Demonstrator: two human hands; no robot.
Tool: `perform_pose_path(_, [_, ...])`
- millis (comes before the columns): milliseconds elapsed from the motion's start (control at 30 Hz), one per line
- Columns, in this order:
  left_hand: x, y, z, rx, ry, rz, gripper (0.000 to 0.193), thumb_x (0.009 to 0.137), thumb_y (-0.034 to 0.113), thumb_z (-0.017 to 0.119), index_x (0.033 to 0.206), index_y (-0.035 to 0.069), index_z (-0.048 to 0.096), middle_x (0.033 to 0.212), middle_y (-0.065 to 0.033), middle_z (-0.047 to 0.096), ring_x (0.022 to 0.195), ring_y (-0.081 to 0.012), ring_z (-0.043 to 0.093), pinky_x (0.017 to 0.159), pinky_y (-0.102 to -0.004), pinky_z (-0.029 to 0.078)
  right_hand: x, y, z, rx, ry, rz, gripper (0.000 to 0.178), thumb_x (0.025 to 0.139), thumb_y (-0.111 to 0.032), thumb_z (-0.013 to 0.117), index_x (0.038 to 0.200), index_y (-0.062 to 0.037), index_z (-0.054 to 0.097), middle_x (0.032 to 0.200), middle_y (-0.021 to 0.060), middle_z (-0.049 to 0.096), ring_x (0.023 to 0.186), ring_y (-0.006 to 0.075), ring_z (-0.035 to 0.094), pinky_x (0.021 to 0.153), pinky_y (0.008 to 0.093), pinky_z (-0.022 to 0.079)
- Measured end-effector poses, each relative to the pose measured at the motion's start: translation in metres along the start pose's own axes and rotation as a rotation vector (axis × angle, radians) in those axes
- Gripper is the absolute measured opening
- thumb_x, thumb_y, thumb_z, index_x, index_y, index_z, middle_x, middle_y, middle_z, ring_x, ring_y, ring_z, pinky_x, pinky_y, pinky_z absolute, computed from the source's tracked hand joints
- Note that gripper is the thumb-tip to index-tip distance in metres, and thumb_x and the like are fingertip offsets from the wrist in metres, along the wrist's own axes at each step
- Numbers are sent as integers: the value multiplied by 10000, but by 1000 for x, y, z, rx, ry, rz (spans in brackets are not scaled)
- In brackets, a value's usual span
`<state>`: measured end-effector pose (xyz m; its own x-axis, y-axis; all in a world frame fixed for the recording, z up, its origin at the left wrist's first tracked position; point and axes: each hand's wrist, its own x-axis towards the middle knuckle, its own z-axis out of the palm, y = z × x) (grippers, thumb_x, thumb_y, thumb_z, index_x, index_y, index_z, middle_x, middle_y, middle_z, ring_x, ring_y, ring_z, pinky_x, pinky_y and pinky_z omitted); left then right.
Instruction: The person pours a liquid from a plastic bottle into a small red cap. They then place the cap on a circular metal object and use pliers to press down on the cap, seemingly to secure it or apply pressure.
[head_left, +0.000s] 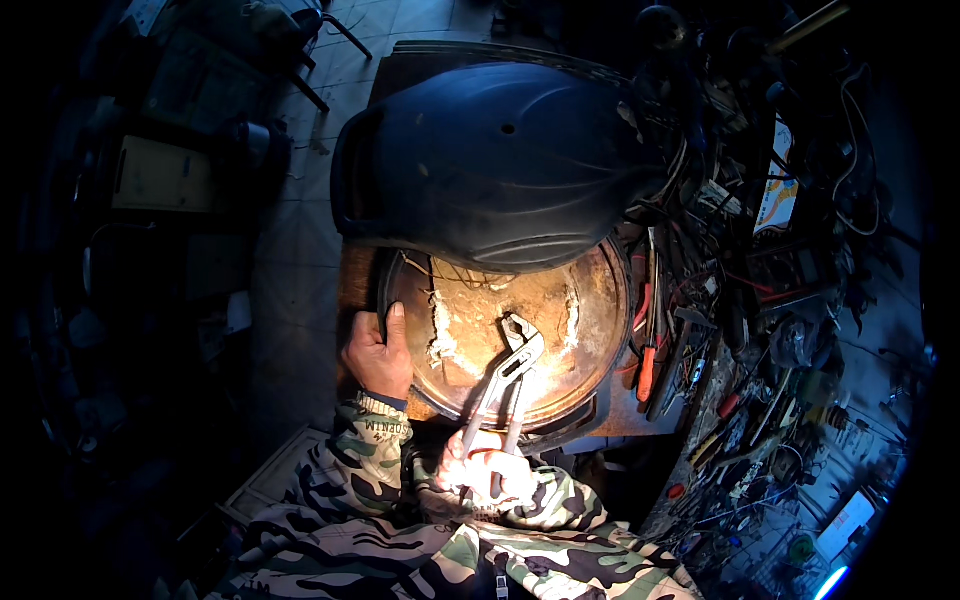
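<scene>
A round, shallow metal pan [600, 300], rusty brown inside with whitish crusted patches, lies brightly lit in front of me. My left hand [380, 355] grips its left rim, the thumb up over the edge and the other fingers folded at the outer side. In my right hand [485, 470], at the near edge, are adjustable water pump pliers [520, 350], held by both handles. Their jaws point away from me over the pan's middle, next to a dark spot. Whether the jaws touch the surface I cannot tell.
A large dark plastic shell [490, 160] covers the pan's far side, with thin wires below its edge. To the right lie a screwdriver with an orange handle [647, 375], a multimeter [790, 270] and a dense clutter of tools. Tiled floor [300, 250] shows at left.
</scene>
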<state>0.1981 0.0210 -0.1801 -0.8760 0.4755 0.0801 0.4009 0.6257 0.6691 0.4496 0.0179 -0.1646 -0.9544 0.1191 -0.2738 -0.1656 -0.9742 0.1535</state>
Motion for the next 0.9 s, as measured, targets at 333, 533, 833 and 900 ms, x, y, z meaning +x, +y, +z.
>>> perform_pose_path(333, [0,1,-1,-59,-29,-43,379,922,306,756,753,29,560,595,-104,530,515,-251,487,525,-399,408,-3,1,0,-46,58,-4,356,860,-139,546,1173,29,526,942,116,548,905,264,544,878,445,452])
perform_pose_path(533, [-1,0,-2,-58,-28,-35,371,925,311,753,767,30,568,609,-106,546,524,-258,505,531,-401,414,-2,-2,-5,23,-57,20,359,851,-133,538,1173,25,523,922,110,539,891,248,529,860,428,449])
perform_pose_path(833, [0,1,-1,-91,-30,-52,352,922,306,756,785,27,592,604,-108,576,504,-261,509,522,-397,422,0,-1,-6,23,-37,35,354,841,-129,543,1164,13,522,913,99,532,881,232,515,853,410,443])
perform_pose_path(900, [0,0,-1,-98,-29,-42,347,922,303,756,784,29,593,597,-108,575,497,-261,512,516,-396,420,1,-4,-2,19,-20,46,353,838,-128,544,1162,10,522,911,96,530,878,228,512,851,407,442])
